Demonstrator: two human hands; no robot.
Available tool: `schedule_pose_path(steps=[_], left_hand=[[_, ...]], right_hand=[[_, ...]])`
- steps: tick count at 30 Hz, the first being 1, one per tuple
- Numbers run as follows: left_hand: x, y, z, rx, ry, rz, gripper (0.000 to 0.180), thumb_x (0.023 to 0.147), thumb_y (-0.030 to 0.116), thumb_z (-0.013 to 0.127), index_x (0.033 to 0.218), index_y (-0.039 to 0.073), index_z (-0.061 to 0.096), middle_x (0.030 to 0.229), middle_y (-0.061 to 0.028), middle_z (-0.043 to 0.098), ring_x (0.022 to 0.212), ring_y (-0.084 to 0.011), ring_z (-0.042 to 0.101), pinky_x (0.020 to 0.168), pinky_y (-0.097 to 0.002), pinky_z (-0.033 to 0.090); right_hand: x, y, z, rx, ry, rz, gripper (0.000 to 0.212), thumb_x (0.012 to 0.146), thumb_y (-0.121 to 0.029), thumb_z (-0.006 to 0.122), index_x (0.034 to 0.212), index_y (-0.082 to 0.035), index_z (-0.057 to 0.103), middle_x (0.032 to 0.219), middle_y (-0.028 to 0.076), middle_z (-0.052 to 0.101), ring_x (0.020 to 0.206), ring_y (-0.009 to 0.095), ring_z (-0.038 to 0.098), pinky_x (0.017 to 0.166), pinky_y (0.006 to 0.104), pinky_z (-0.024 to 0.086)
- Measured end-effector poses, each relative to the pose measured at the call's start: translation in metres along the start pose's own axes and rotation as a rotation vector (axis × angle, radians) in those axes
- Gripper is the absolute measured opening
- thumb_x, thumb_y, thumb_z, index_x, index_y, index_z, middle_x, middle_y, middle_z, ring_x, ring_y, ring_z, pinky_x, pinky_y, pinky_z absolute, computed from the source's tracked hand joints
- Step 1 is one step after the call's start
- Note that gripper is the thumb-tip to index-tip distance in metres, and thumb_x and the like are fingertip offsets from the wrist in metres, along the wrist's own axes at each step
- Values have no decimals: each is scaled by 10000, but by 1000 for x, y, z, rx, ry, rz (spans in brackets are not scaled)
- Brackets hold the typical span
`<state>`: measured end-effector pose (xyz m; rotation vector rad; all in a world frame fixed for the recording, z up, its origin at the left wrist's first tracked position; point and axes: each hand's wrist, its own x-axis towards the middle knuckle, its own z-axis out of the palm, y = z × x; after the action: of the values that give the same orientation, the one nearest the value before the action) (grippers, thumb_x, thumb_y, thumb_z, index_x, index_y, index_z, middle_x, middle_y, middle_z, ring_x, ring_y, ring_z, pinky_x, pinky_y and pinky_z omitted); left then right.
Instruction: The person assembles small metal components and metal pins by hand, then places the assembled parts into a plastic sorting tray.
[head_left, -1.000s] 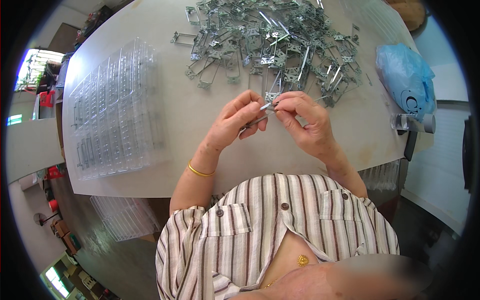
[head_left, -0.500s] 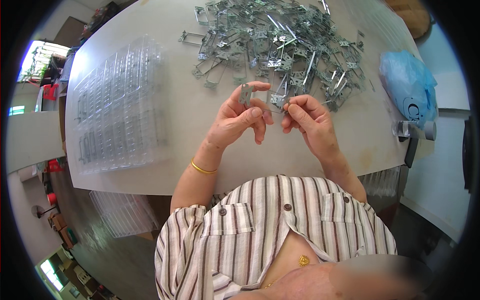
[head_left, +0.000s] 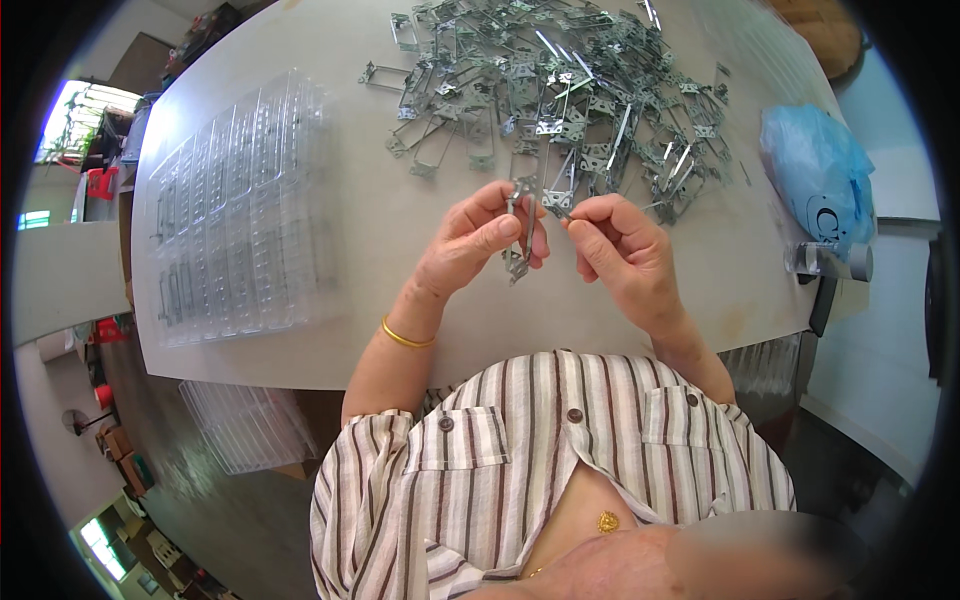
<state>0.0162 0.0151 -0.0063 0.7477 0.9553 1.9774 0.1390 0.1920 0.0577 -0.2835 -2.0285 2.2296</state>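
Pale tabletop [head_left: 520, 325] lies beneath both hands, curving away toward the rim of the view. On the left hand [head_left: 480, 240], thumb and fingers are bent closed around a slim metal frame [head_left: 530, 225], which stands lengthwise between them, its upper end near the pile and its lower end pointing toward the person. On the right hand [head_left: 630, 255], thumb and forefinger come nearly together at a bit of metal just beside the frame; whether they grip it or it lies behind them, I cannot tell. A gold bracelet [head_left: 405, 338] circles the left wrist. Beyond the fingertips spreads a tangled pile of similar metal frames [head_left: 520, 70]. Clear plastic trays [head_left: 240, 200] sit to the left, a blue plastic bag [head_left: 815, 175] well to the right.
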Motion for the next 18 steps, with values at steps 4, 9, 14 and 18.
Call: schedule_pose_path(steps=[4,9,14,18], left_hand=[[1,5,8,8,25,-96,375,970,345,622,1132,9,588,806,-58,622,742,-136,587,658,-272,475],[0,4,6,93,13,-123,441,968,381,605,1153,-18,581,759,-56,599,654,-118,534,583,-244,425],[1,5,4,113,38,-157,382,962,360,627,1096,4,600,725,-11,562,638,-85,493,576,-221,389],[0,4,2,130,45,-157,404,949,349,639,1122,-14,596,715,-2,538,621,-77,464,551,-218,357]], right_hand=[[2,-2,2,-81,-7,-60,70,968,-78,610,1003,-19,613,764,-15,615,613,31,533,534,198,434],[2,-2,0,-115,-1,-37,68,965,-76,612,1005,-22,615,767,-20,617,615,24,529,531,197,429],[2,-1,1,-114,12,-31,54,958,-55,609,1002,-24,619,763,-30,612,616,15,511,527,197,413],[3,0,1,-168,11,-61,48,967,-53,593,998,-23,613,730,-40,585,599,7,485,515,191,383]])
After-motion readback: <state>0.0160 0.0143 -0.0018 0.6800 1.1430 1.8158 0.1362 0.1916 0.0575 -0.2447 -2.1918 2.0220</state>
